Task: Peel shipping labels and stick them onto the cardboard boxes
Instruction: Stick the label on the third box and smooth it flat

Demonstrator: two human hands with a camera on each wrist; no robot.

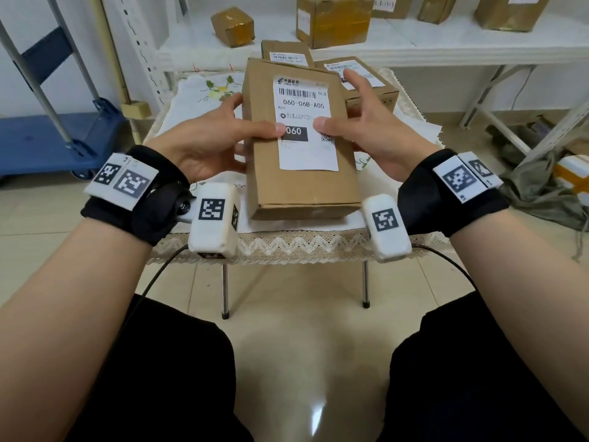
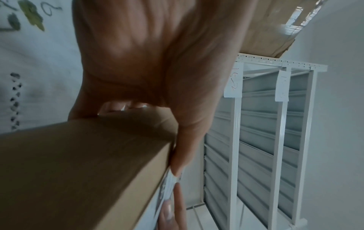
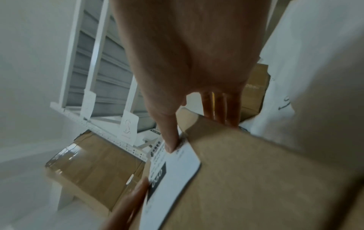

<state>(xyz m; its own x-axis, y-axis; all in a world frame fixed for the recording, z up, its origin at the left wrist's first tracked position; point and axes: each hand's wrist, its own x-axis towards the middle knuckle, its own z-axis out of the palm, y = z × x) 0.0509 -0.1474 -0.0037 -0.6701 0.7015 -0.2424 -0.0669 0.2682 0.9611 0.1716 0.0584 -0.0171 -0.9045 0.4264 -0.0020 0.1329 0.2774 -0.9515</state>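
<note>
Above the cloth-covered bench (image 1: 204,100), a long cardboard box (image 1: 302,186) is held up between both hands. The shipping label (image 1: 304,122) lies flat on its top face. The left hand (image 1: 204,145) clasps the box's left side, thumb pressed on the label's black patch. The right hand (image 1: 373,129) holds the right side, thumb on the label; its fingers seem to stretch under the box, though blur hides the contact.
</note>
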